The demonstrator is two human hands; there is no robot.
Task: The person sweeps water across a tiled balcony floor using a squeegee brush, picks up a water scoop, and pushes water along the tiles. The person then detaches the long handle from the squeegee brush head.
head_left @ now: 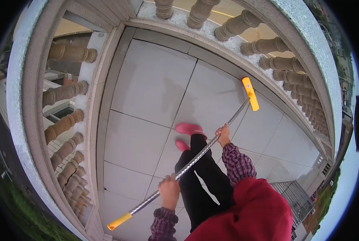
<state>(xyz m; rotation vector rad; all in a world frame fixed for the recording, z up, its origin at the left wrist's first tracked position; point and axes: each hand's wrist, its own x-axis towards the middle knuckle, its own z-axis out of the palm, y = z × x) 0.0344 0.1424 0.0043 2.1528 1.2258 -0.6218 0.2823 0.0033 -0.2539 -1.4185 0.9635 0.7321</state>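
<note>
Pale grey floor tiles (pixel 147 72) are spreading under a silver spiral-patterned pole (pixel 197 158), its oblong yellow head (pixel 250 94) sitting at two o'clock. Left hand (pixel 169 191) at six, right hand (pixel 224 134) at four — both are wrapping the pole; wide spacing is probably steadying the head.

Pole (pixel 197 158): shiny, patterned metal. Brush head (pixel 250 94): smooth plastic. Floor tiles (pixel 147 76): matt.
</note>
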